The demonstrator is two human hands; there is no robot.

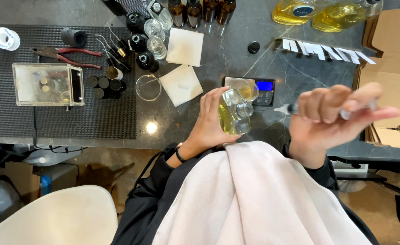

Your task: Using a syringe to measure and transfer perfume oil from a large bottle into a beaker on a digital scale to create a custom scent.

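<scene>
A: What is showing nearest the camera?
B: A pale cloth point(254, 195) is covering the lap. The left hand point(211, 122) is gripping a glass bottle point(234, 113) of yellow liquid at the counter's edge.
A: And the right hand point(336, 118)?
B: Blurred, its fingers are closing around a syringe point(290, 108), mostly hidden. Behind, a small scale point(259, 88) is partly blocked by the bottle.

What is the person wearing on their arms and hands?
Both hands are bare, with no gloves. The left hand has a dark band around its wrist. Black sleeves cover both arms, and the right hand looks blurry. A pale pink cloth lies over the lap.
</scene>
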